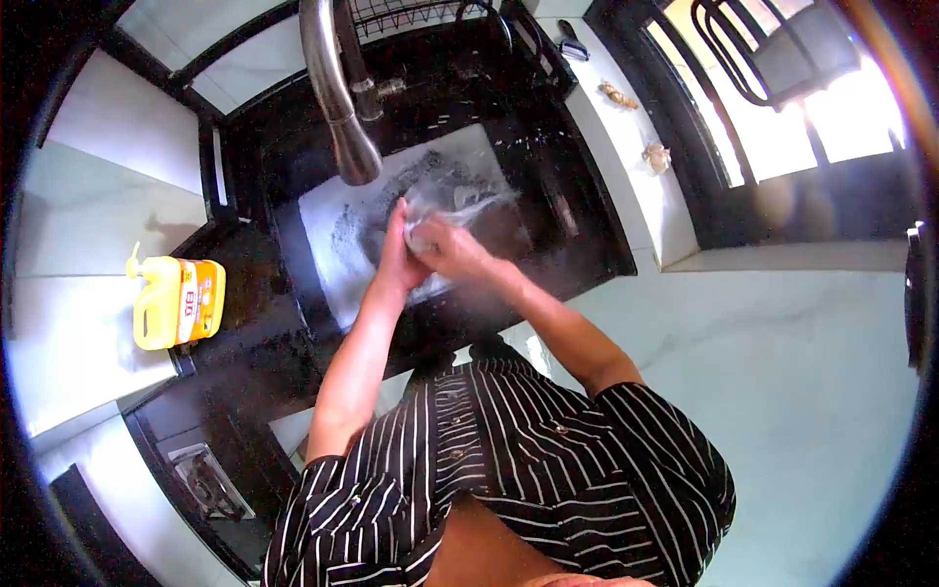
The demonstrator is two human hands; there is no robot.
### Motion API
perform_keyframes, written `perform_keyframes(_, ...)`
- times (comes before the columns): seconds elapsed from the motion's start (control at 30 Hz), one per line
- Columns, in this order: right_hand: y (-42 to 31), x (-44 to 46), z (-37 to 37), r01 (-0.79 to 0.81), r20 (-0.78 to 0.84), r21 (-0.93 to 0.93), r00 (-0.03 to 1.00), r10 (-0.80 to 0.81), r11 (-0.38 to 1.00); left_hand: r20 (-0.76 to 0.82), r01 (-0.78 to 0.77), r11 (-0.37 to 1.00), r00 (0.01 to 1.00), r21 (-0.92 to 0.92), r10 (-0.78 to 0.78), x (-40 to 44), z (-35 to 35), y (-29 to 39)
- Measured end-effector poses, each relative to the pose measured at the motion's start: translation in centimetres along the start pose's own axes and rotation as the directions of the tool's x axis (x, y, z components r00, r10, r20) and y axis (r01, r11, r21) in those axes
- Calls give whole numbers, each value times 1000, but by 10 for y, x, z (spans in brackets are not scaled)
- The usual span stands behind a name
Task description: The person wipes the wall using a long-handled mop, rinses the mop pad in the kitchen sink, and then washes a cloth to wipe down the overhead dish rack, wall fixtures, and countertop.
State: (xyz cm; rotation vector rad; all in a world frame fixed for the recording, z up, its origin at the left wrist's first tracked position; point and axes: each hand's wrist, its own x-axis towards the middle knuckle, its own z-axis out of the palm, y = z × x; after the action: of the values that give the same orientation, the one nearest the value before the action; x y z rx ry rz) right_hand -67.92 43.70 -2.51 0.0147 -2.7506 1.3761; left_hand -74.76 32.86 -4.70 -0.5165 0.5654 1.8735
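Right hand (pixel 448 247): closed round a pale, blurred cloth-like item (pixel 476 207). Left hand (pixel 393 252): pressed alongside; its grip cannot be told. Item: held over the sink (pixel 328 269), trailed from the nearer right hand toward the sink's right edge.

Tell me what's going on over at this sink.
A person in a striped shirt has the left hand and right hand together over the dark sink. Something pale is at their fingers, too blurred to tell whether cloth or suds. The curved metal faucet hangs just beyond the hands, and a yellow pump jug is off to the left, apart from them.
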Motion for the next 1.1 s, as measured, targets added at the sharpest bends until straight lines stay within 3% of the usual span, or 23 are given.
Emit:
perform_keyframes(0.1,-18,-5,0,-79,13,9,997,79,997,35,4,997,999,73,-7,18,-40,-5)
perform_keyframes(0.17,0,-2,7,5,-150,-2,989,-5,1000,60,-124,987,991,98,118,28,-50,-10)
perform_keyframes(0.2,10,1,12,51,-237,-11,970,-52,999,-74,-117,991,990,70,122,31,-39,-13)
perform_keyframes(0.23,14,3,11,-26,-262,12,965,28,1000,-132,-102,993,985,59,109,28,-29,-13)
perform_keyframes(0.27,43,4,20,24,-215,-147,975,-56,989,-190,-87,995,977,47,94,25,-24,-11)
perform_keyframes(0.3,49,8,26,-220,-154,376,943,294,900,-190,-51,999,981,8,52,30,-32,-11)
perform_keyframes(0.33,40,12,22,-327,44,681,911,410,655,-172,-27,998,985,-50,18,19,-17,-7)
perform_keyframes(0.37,32,16,18,-428,239,852,830,503,301,-160,-21,999,987,-48,13,16,-13,-5)
perform_keyframes(0.4,26,18,16,-412,278,892,826,491,188,-146,-10,999,989,-48,3,15,-8,-4)
perform_keyframes(0.43,20,21,5,-429,323,887,841,435,171,-185,-74,995,979,72,86,4,13,1)
perform_keyframes(0.47,15,24,-4,-448,364,879,850,380,160,-164,-85,995,982,45,92,0,18,6)
perform_keyframes(0.6,-15,37,-19,-459,101,676,832,545,576,-173,-171,985,970,12,171,-14,36,15)
perform_keyframes(0.63,-14,38,-13,-335,-106,504,891,442,796,-151,-202,979,969,-23,196,-19,43,16)
perform_keyframes(0.67,-14,39,-12,59,-320,340,946,57,938,-133,-206,978,971,-44,198,-31,50,18)
perform_keyframes(0.73,-21,41,-12,262,-235,156,946,-221,952,17,-267,962,963,-49,268,-21,19,20)
perform_keyframes(0.77,-35,41,-16,311,-138,-60,938,-317,948,432,-209,977,879,-31,201,-23,23,18)
perform_keyframes(0.8,-51,36,-24,353,-62,-193,927,-370,916,282,-190,969,932,-156,228,-26,26,13)
perform_keyframes(0.87,-49,37,-22,299,-159,-272,923,-349,915,181,-323,925,916,-200,359,-11,12,12)
perform_keyframes(0.93,-48,39,-15,84,-209,-249,968,-138,965,120,-243,954,957,-177,266,-1,4,13)
perform_keyframes(0.97,-46,42,-15,67,-215,-243,969,-121,968,89,-202,965,972,-168,219,3,2,12)
perform_keyframes(1.0,-42,41,-18,108,-169,-238,974,-151,965,53,-353,934,933,-60,357,5,0,8)
perform_keyframes(1.07,-44,43,-1,9,-415,-113,908,-55,994,-5,-381,924,924,-12,381,8,-4,1)
perform_keyframes(1.1,-42,43,4,-24,-359,-130,933,-25,991,78,-469,881,882,68,464,11,-11,-1)
